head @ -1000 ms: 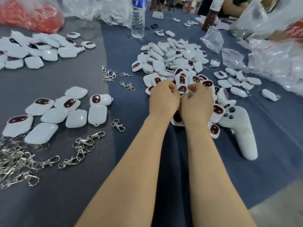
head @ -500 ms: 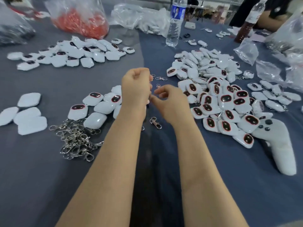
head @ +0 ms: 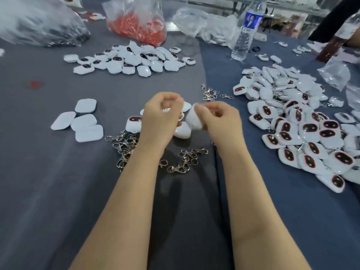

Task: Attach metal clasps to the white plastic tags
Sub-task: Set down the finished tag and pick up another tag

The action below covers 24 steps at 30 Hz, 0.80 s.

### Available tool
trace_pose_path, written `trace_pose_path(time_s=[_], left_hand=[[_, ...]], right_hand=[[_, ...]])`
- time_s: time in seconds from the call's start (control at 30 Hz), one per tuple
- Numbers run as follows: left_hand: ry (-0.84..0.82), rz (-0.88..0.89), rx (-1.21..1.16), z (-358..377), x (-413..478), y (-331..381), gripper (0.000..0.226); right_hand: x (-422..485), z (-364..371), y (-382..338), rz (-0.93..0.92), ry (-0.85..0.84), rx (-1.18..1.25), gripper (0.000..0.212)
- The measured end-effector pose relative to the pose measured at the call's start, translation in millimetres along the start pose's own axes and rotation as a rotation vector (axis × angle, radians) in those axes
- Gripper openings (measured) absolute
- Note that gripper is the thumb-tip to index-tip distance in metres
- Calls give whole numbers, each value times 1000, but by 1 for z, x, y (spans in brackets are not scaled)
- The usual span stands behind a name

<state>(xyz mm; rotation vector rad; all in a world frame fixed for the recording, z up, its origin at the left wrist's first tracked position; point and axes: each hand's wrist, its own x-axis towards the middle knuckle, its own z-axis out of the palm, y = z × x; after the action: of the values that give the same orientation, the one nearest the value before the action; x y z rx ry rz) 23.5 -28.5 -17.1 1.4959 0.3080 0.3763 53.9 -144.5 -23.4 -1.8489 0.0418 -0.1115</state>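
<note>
The right hand (head: pixel 218 121) pinches a blurred white plastic tag (head: pixel 192 118) at its fingertips, above the grey table cloth (head: pixel 48 182) at mid-scene. Just left of it, the left hand (head: pixel 160 119) has its fingers curled; whether they hold anything cannot be told. Loose metal clasps (head: pixel 185 158) lie near both wrists. A heap of tags (head: pixel 303 131) lies to the right.

No words or numbers can be read anywhere. The one label (head: pixel 252 21) is a blue band with a pale patch on the clear water bottle (head: pixel 243 41), upper right of the frame, and its print is too blurred to make out. The white tags (head: pixel 309 129) at right show dark, red-rimmed ovals, with no legible lettering.
</note>
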Motion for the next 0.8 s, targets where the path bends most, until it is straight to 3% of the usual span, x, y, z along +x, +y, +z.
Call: trace_pose_path(time_s=[0.07, 0.17, 0.23, 0.3, 0.47, 0.57, 0.67, 0.8], left_hand=[[-102, 62, 98, 2, -2, 1, 7], [-169, 87, 221, 2, -4, -2, 13], [-101, 85, 226, 2, -3, -4, 10], [-13, -15, 31, 0, -1, -2, 7], [95, -230, -504, -6, 7, 2, 10], [124, -300, -712, -11, 10, 2, 7], [115, -337, -789, -12, 10, 2, 8], [62, -359, -790, -13, 9, 1, 9]], right_hand=[[-2, 1, -5, 54, -35, 323, 14], [-4, 5, -7, 73, -41, 378, 16], [-4, 3, -6, 30, -25, 179, 15], [-6, -7, -9, -15, -53, -159, 15], [-23, -24, -24, 29, -626, -945, 28], [-30, -15, -31, -28, -713, -1034, 35], [-29, -6, -28, -97, -726, -1060, 26], [-20, -8, -20, -78, -627, -758, 7]])
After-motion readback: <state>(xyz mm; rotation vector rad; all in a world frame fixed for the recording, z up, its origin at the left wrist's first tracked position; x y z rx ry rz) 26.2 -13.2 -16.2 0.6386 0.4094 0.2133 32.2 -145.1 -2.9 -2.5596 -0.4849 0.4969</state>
